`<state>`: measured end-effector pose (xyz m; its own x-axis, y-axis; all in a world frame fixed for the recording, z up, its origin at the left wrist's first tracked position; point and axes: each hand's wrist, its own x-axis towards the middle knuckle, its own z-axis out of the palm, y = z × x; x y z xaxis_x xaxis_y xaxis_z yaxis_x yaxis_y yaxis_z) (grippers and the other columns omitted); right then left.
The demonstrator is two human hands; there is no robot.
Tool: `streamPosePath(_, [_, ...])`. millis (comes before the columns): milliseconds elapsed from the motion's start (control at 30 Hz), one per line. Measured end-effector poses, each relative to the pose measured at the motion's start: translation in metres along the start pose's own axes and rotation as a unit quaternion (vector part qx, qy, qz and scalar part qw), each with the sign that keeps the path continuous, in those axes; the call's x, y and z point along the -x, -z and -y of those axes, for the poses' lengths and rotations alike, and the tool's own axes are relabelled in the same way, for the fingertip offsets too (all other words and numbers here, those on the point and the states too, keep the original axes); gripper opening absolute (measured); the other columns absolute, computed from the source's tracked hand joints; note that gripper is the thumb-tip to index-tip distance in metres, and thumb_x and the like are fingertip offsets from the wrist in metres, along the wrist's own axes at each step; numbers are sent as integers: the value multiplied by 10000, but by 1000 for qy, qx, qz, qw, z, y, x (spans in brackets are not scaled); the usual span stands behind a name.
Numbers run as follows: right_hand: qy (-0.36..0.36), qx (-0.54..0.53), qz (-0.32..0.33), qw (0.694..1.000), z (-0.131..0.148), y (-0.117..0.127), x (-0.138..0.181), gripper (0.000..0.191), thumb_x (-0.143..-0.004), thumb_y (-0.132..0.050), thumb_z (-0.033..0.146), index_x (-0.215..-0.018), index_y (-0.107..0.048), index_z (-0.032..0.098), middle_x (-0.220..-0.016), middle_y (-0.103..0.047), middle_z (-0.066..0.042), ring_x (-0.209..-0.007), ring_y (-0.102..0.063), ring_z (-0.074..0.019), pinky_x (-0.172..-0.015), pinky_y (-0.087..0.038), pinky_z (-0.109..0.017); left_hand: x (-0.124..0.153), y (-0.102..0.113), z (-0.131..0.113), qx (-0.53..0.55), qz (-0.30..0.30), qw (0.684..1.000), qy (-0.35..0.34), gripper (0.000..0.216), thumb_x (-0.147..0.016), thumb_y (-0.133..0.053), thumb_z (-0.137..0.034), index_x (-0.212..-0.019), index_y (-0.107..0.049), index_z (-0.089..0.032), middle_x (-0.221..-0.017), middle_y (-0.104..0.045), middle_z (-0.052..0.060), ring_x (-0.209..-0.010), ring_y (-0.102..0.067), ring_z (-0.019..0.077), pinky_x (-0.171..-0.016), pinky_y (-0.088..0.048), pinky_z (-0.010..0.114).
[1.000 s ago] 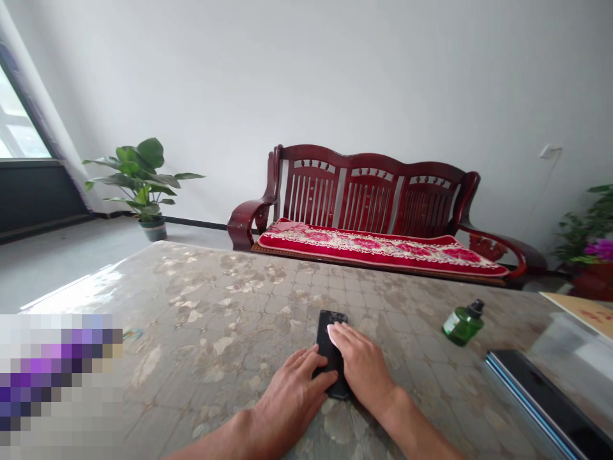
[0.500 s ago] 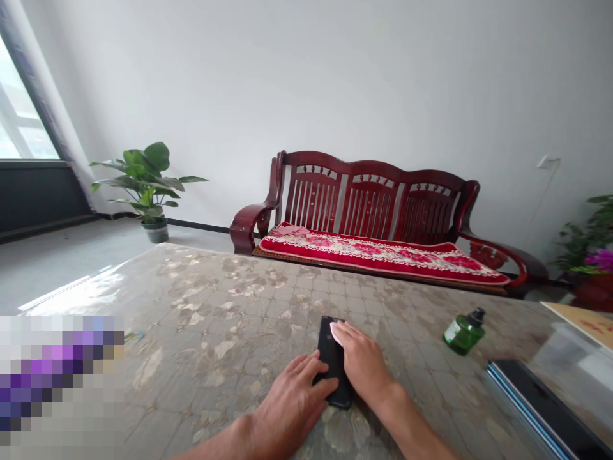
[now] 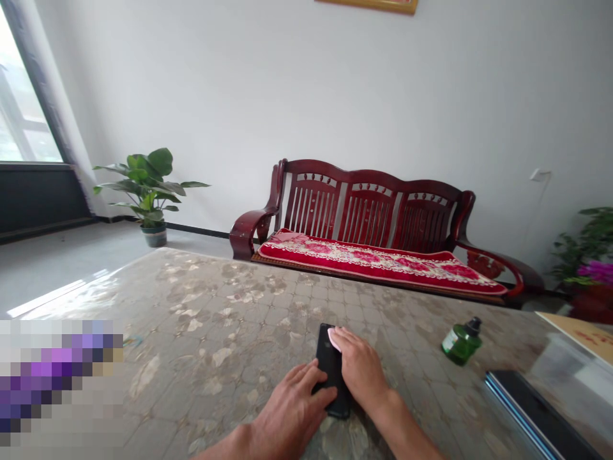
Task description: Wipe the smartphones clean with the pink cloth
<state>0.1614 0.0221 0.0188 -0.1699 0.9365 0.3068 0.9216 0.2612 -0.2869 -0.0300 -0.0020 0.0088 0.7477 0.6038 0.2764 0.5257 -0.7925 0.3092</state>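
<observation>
A black smartphone [image 3: 329, 362] lies flat on the table, its back apparently facing up. My left hand [image 3: 293, 404] grips the phone's lower left side, with the thumb across its surface and the fingers along the edge. Over the upper right part of the phone lies my right hand [image 3: 363, 372]. Under its fingertips is a small pale pink pad [image 3: 334, 339], pressed against the phone's surface. Most of that pad is hidden by the fingers.
A green pump bottle [image 3: 461, 342] stands to the right on the patterned table cover [image 3: 201, 358]. Nearer me are a stack of dark flat devices [image 3: 536, 409] and a clear plastic box [image 3: 569, 364]. A wooden bench [image 3: 366, 214] stands behind the table. The lower left corner is pixelated.
The view has tipped up slightly, so the scene sits lower and a picture frame's edge shows above. Both hands keep nearly the same places on the phone.
</observation>
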Motion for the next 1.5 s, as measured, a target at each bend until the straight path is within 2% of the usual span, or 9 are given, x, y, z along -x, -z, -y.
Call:
streamPosePath(167, [23,8,9,1000,7,1,16,495,-871,-393,54,-1279,-624,213,-1315,-624,-51,-1247,-547,-194,-1090,-391,-352,0,-2,1,4,-11,1000,-4,391,-858,-584,-123,-1200,-587,-312,-1212,-603,32,-1272,-492,260,-1084,-411,414])
streamPosePath(300, [18,4,8,1000,5,0,7,492,-886,-373,59,-1279,-621,221,-1336,-608,-47,-1266,-529,-189,-1120,-346,-378,1,-3,2,7,-10,1000,-5,417,-849,-585,-110,-1209,-577,-319,-1220,-603,25,-1279,-487,260,-1081,-414,415])
streamPosePath(433, [5,-10,2,1000,0,-2,-5,500,-885,-364,65,-1292,-609,222,-1335,-607,-61,-1278,-518,-188,-1113,-351,-389,0,0,2,13,-1,1000,2,430,-855,-577,-107,-1223,-568,-331,-1235,-600,20,-1286,-482,262,-1074,-422,416])
streamPosePath(567, [11,-30,7,999,1,1,0,491,-877,-359,72,-1255,-640,211,-1304,-631,-54,-1253,-540,-187,-1098,-372,-368,0,3,-1,18,-3,1000,3,403,-857,-578,-110,-1200,-586,-320,-1240,-599,22,-1265,-498,256,-1070,-427,408])
streamPosePath(733, [17,-31,22,999,9,3,12,542,-844,-349,35,-1270,-631,218,-1322,-620,-30,-1269,-523,-191,-1119,-337,-379,0,2,-1,21,-7,1000,-3,431,-835,-580,-88,-1202,-582,-315,-1230,-600,16,-1265,-493,245,-1083,-413,402])
streamPosePath(900, [-1,-20,32,999,6,1,-3,522,-881,-339,64,-1312,-592,214,-1370,-580,-34,-1302,-488,-183,-1144,-292,-393,1,0,1,17,-1,1000,0,461,-843,-562,-88,-1236,-560,-329,-1268,-581,12,-1276,-485,249,-1085,-411,407])
streamPosePath(1033, [-16,-13,37,999,4,2,-9,513,-881,-358,79,-1326,-580,205,-1380,-570,-40,-1306,-482,-174,-1141,-294,-361,1,0,1,8,13,1000,2,448,-857,-548,-90,-1242,-554,-318,-1287,-570,23,-1289,-473,259,-1086,-408,419])
streamPosePath(1267, [12,-26,35,999,16,5,14,515,-854,-389,71,-1296,-612,214,-1340,-607,-10,-1286,-500,-160,-1123,-312,-292,-2,7,-3,25,14,1000,5,399,-851,-572,-101,-1191,-585,-309,-1249,-590,14,-1256,-496,240,-1086,-407,390])
streamPosePath(1500, [-17,-15,33,999,8,2,-4,513,-875,-371,89,-1319,-588,230,-1379,-571,-11,-1305,-485,-183,-1139,-302,-371,0,0,3,22,18,1000,6,438,-863,-560,-107,-1243,-555,-323,-1303,-561,18,-1294,-464,253,-1094,-395,412])
